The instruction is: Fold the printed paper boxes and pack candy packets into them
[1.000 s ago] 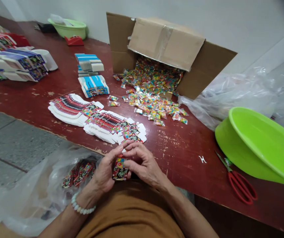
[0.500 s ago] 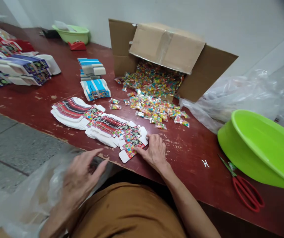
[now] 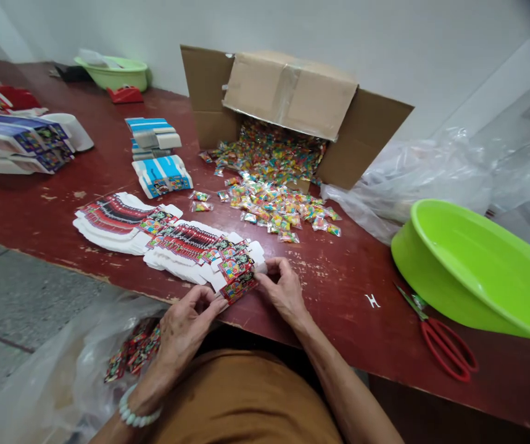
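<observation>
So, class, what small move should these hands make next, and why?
Probably fold the printed card blank along its creases: the left hand and right hand grip it at both ends, it looks not yet closed, and small folded boxes lie in the plastic bag beside them.

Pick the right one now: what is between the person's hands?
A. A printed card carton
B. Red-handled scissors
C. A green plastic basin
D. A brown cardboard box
A. The printed card carton lies between the left hand and the right hand, whose fingers are at its edge.
</observation>
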Demonstrator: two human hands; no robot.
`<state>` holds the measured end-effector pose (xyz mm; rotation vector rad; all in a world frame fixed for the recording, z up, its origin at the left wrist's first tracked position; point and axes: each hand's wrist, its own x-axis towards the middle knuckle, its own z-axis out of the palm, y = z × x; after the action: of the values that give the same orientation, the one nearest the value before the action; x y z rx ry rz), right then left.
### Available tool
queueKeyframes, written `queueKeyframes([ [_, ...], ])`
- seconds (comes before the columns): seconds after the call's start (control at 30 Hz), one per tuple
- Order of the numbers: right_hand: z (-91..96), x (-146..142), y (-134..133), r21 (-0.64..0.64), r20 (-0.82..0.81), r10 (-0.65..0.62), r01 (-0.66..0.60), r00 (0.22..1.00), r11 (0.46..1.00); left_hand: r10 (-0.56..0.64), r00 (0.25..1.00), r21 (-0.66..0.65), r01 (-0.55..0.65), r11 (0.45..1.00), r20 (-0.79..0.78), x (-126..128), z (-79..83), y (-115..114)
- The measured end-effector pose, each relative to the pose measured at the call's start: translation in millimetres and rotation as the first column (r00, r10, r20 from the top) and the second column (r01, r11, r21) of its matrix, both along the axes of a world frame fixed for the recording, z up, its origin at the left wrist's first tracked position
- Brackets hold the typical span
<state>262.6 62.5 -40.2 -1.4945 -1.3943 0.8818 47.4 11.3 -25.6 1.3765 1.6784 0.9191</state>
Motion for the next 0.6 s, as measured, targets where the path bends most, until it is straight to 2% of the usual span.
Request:
queueKeyframes([
  [0.07, 5.2, 4.2, 3.3, -0.036, -0.273, 0.023, -0.034, 0.962, 0.999, -0.006, 0.989, 0.02, 0.003, 1.0, 0.15, 1.5, -0.5, 1.5],
  [0.13, 13.0, 7.6, 6.4, -0.063, -0.42, 0.071, -0.107, 0.905, 0.992, -0.019, 0.965, 0.02, 0.015, 1.0, 0.262, 2.7, 2.0, 4.8],
  [0.23, 24.7, 10.7, 9.4, -0.096, -0.467, 0.129, -0.195, 0.875, 0.976, -0.084, 0.917, -0.041, 0.108, 0.993, 0.389, 1.5, 12.7, 10.9],
  [0.4, 36.4, 16.4, 9.5, -0.106, -0.537, 0.15, -0.243, 0.83, 0.964, -0.18, 0.873, -0.184, 0.29, 0.939, 0.454, -9.8, 37.5, 17.2],
  [0.43, 38.7, 17.3, 8.6, -0.097, -0.546, 0.18, -0.275, 0.818, 0.956, -0.182, 0.848, -0.217, 0.324, 0.921, 0.497, -10.8, 40.8, 17.6],
  [0.5, 44.2, 17.4, 5.7, -0.066, -0.543, 0.253, -0.341, 0.801, 0.938, -0.204, 0.747, -0.255, 0.45, 0.856, 0.633, -8.1, 44.7, 17.8],
  [0.6, 52.6, 13.7, 0.0, -0.015, -0.523, 0.333, -0.399, 0.785, 0.917, -0.24, 0.519, -0.242, 0.696, 0.676, 0.82, 7.1, 46.4, 15.7],
])
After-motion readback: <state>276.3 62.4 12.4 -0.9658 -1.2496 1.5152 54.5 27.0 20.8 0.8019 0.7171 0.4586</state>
